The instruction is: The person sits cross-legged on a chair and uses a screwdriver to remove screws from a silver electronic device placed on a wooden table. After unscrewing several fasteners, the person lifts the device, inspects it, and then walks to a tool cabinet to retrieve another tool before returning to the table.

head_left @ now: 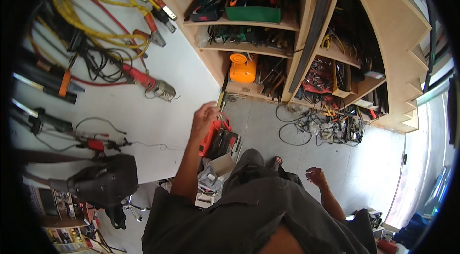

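Note:
My left hand [204, 119] is raised over the right edge of the white table, fingers bent and drawn together. A thin pale piece shows by its fingertips, but I cannot make out what it is or whether it is gripped. Below that hand stand a red case [209, 140] and a black box [223, 144] beside the table. My right hand [316, 176] hangs over the grey floor at my right side with loosely curled fingers, touching nothing, and no object shows in it.
Yellow cables [72, 19], a red heat gun [143, 79] and a black bag [108, 179] lie on the white table [167, 81]. Ahead, wooden shelves [249, 52] hold a green bin [254, 13] and an orange blower [243, 69]. Tangled cables [330, 127] cover the floor at right.

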